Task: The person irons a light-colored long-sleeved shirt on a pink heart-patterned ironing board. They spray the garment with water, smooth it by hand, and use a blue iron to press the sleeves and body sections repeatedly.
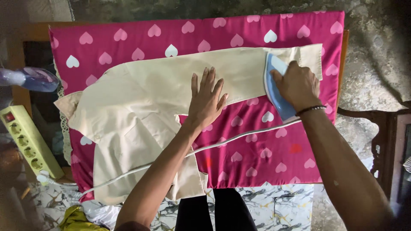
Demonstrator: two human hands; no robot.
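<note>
A person's right hand [298, 85] grips a blue iron [275, 87] on the cuff end of a cream shirt's [141, 102] sleeve, far right on the pink heart-print cover [274, 158]. The left hand [206, 100], fingers spread, presses the sleeve flat mid-board.

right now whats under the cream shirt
The cream shirt lies on a pink heart-print cloth. The left hand presses the sleeve; the right hand holds a blue iron on it. What the cloth covers is hidden.
</note>
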